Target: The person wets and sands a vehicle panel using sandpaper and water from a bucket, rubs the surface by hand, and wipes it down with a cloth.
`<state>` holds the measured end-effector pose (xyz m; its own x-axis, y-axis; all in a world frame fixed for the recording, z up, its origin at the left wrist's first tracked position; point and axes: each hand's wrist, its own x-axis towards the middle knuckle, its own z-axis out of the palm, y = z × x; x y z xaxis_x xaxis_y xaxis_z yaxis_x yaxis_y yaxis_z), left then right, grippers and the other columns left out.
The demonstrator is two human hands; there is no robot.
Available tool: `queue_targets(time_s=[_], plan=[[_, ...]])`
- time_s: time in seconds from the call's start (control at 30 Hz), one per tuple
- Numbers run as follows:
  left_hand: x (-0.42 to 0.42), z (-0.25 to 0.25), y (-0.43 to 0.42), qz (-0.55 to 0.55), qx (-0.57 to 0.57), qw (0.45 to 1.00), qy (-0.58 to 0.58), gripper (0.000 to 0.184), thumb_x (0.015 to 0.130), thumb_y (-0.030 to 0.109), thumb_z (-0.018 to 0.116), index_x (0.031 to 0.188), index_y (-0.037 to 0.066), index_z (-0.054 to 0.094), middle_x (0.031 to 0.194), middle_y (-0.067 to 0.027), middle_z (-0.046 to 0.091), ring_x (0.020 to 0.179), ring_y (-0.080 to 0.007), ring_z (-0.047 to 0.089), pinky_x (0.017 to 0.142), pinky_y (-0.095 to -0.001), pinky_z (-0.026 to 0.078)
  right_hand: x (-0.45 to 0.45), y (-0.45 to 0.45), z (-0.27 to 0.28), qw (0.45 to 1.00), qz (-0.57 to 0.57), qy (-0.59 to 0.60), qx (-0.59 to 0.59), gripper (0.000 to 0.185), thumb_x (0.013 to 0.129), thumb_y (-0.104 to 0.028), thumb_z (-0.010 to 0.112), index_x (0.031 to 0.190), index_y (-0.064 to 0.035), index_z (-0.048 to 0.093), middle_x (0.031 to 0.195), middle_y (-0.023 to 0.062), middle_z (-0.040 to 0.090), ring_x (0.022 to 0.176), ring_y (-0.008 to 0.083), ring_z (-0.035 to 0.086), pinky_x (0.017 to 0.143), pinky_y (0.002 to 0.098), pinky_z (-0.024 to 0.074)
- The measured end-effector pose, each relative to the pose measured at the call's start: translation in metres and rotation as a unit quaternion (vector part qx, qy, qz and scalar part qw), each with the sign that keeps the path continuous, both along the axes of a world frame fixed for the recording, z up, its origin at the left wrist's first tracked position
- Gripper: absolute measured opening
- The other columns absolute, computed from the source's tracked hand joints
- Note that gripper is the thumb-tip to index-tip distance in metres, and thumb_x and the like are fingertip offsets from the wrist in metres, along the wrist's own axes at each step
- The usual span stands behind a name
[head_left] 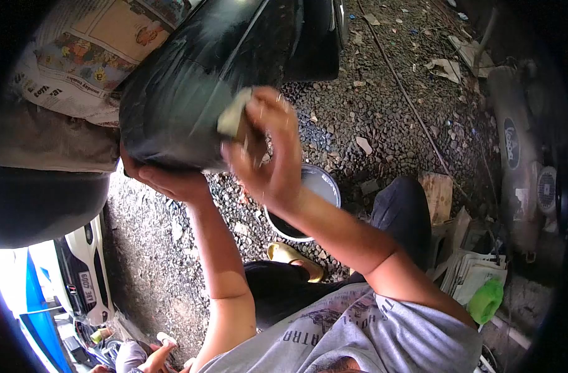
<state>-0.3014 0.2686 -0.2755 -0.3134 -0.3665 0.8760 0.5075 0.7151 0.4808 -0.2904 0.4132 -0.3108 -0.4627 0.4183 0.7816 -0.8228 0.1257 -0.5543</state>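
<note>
A glossy black curved body panel [190, 81] fills the upper middle, with wet-looking whitish smears on its surface. My left hand [166, 180] cups its lower end, the fingers partly hidden beneath the edge. Against the panel's right side, my right hand [268, 146] pinches a small pale yellow pad [234, 114] between thumb and fingers. Motion blurs this hand, and the pad's exact kind does not show. Below the right wrist a round bucket [329, 180] with a pale rim stands on the gravel, partly covered by the forearm.
Newspaper [78, 62] covers something at the upper left. Gravel [383, 105] spreads over the ground, crossed by a thin cable [403, 87]. A dusty Vespa-marked part [511, 146] and a green plastic item [486, 300] lie at right. A white vehicle [85, 273] and another person [141, 359] appear lower left.
</note>
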Motion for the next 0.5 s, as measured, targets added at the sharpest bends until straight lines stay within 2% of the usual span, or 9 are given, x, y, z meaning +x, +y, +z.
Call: queue_targets(time_s=[0.07,0.13,0.2,0.27,0.33,0.5], plan=[[0.001,0.000,0.000,-0.019,0.030,0.999,-0.004,0.074,0.105,0.058,0.021,0.140,-0.004,0.042,0.140,-0.0251,0.044,0.128,-0.0348,0.047,0.105,-0.0490,0.040,0.021,-0.009,-0.028,0.998,-0.002,0.024,0.059,0.064,0.075,-0.013,0.079,0.132,-0.0088,0.052,0.132,0.0204,0.054,0.109,0.0374,0.056,0.094,0.0483,0.0442],[-0.001,-0.002,-0.005,0.007,-0.021,1.000,0.004,0.075,0.105,0.058,0.021,0.140,-0.004,0.042,0.140,-0.0248,0.044,0.128,-0.0346,0.047,0.105,-0.0490,0.040,0.021,0.004,-0.030,0.992,0.011,0.049,0.115,0.069,0.072,-0.015,0.081,0.134,-0.0104,0.051,0.133,0.0193,0.053,0.109,0.0368,0.056,0.092,0.0492,0.0447],[-0.004,-0.002,-0.005,-0.005,-0.021,1.000,0.006,0.075,0.104,0.059,0.021,0.141,-0.004,0.041,0.140,-0.0245,0.044,0.128,-0.0345,0.047,0.105,-0.0489,0.040,0.008,0.008,-0.013,0.992,-0.007,0.063,0.106,0.070,0.072,-0.016,0.081,0.135,-0.0105,0.051,0.133,0.0194,0.053,0.108,0.0370,0.056,0.092,0.0492,0.0446],[-0.001,-0.002,-0.002,-0.049,0.032,0.998,-0.002,0.076,0.104,0.060,0.021,0.141,-0.003,0.041,0.139,-0.0242,0.044,0.128,-0.0343,0.047,0.105,-0.0485,0.041,-0.007,0.016,0.016,0.991,-0.018,0.084,0.099,0.072,0.072,-0.018,0.081,0.136,-0.0104,0.050,0.133,0.0189,0.053,0.107,0.0369,0.056,0.090,0.0482,0.0447],[0.002,-0.003,-0.001,-0.001,-0.010,1.000,-0.005,0.077,0.104,0.061,0.020,0.141,-0.003,0.041,0.138,-0.0240,0.045,0.128,-0.0342,0.047,0.105,-0.0484,0.041,-0.001,0.010,0.013,0.992,-0.028,0.074,0.096,0.071,0.073,-0.020,0.081,0.136,-0.0104,0.050,0.134,0.0182,0.053,0.107,0.0362,0.056,0.090,0.0474,0.0448],[-0.001,0.001,0.001,-0.026,0.037,0.999,0.006,0.078,0.103,0.062,0.020,0.141,-0.003,0.042,0.137,-0.0242,0.045,0.128,-0.0344,0.047,0.105,-0.0483,0.041,0.019,-0.004,-0.046,0.984,-0.014,0.090,0.151,0.068,0.076,-0.024,0.080,0.136,-0.0121,0.052,0.134,0.0179,0.054,0.109,0.0341,0.056,0.091,0.0469,0.0450]])
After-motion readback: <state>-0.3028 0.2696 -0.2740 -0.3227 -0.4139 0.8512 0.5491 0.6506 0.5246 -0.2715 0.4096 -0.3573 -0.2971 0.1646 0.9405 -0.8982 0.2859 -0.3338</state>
